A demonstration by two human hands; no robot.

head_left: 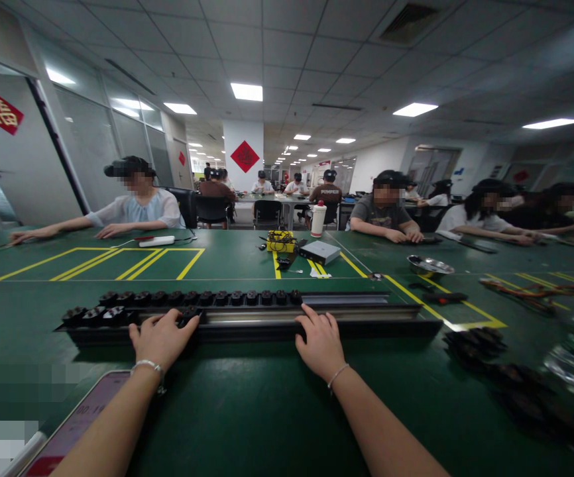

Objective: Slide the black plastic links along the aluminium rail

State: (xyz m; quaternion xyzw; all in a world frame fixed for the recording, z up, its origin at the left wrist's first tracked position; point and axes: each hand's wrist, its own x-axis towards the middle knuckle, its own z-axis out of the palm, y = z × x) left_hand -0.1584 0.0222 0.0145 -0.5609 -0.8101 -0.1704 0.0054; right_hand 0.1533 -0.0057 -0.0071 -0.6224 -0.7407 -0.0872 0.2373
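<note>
A phone [75, 424] with a pink-lit screen lies nearest, at seven o'clock in the view, on the green table [267, 411] just beside the left forearm. Both forearms reach toward twelve o'clock and each wrist wears a thin bracelet.

The left hand [160, 341] lies palm down with its fingers loosely spread. The fingertips rest on the near edge of a long black rail [356, 317], and the thumb touches one of the black clips [192, 298] seated in it. It grips nothing. The right hand [319, 344] also lies palm down, fingers close together and flat on the rail's near edge, closed on nothing.

The rail runs from nine to three o'clock across the middle of the table. The row of clips fills its left half, and its right half is bare metal.

Beyond it at twelve o'clock sit a yellow bundle [280, 240], a grey box [320, 252] and a white bottle [318, 218]. A metal bowl [429, 266] stands at two o'clock. A heap of dark parts [476, 341] lies at three o'clock. Other people sit along the far side of the table.
</note>
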